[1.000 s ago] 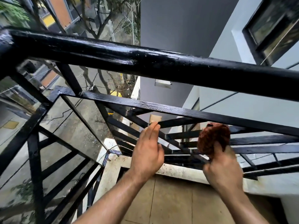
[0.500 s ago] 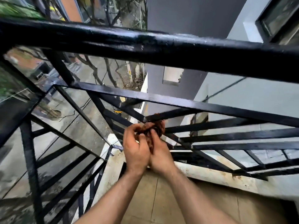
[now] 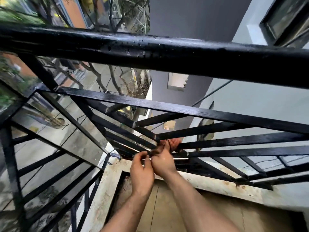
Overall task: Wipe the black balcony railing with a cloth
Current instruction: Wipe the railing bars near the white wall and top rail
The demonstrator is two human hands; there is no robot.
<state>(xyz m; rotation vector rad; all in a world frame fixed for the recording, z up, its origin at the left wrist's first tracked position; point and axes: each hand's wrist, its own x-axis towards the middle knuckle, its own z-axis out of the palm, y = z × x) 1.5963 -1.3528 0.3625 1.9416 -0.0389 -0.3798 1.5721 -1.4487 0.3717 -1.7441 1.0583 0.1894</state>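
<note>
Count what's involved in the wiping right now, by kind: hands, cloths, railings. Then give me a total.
Hands: 2, left hand and right hand
Cloths: 1, the reddish-brown cloth held at the lower bars
Railings: 1, the black railing
Total: 4

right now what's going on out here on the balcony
A person is wiping the black railing with a reddish-brown cloth. Both hands are low down where the slanted bars meet: the right hand grips the cloth against a bar, and the left hand seems to pinch its near end. Neither hand touches the top rail.
</note>
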